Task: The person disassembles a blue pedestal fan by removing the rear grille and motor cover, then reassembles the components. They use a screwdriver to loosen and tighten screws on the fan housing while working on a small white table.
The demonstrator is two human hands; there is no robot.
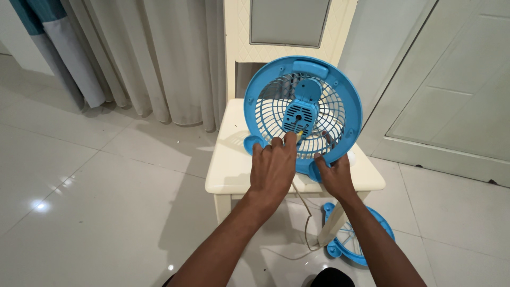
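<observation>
fingers (pixel 276 142) of the left hand (pixel 273 171) are bunched up against the lower middle of the blue fan housing (pixel 303 114), tips touching the white grille (pixel 332 114) just below the blue motor block (pixel 300 112). something small and yellow shows at the fingertips, next to the block's lower edge; can't tell what it is, or whether the fingers are pinching it or just pressing there. hand seen from the back, knuckles up, so the grip itself is hidden.

right hand (pixel 334 175) is lower and to the right, fingers wrapped round the housing's bottom rim beside the right foot, closed on it, thumb side toward the grille. looks like it steadies the fan.

fan housing stands upright, rear side facing the camera: round blue ring w/ screw holes, white radial grille inside, blue motor block in the centre w/ a strap running up to a handle at the top. left foot (pixel 251 144) rests on the seat.

housing sits on a cream chair (pixel 228 170), toward the seat's back-right part, leaning near the chair's backrest (pixel 238 32). white cord (pixel 306 223) hangs from under the hands, down past the seat's front edge to the floor.

on the white tiled floor (pixel 79 212), just beside the chair's front right leg, lies a second blue grille part (pixel 358 239), partly hidden by the right forearm. curtains (pixel 159 58) hang behind on the left, a pale door (pixel 457 79) on the right.
</observation>
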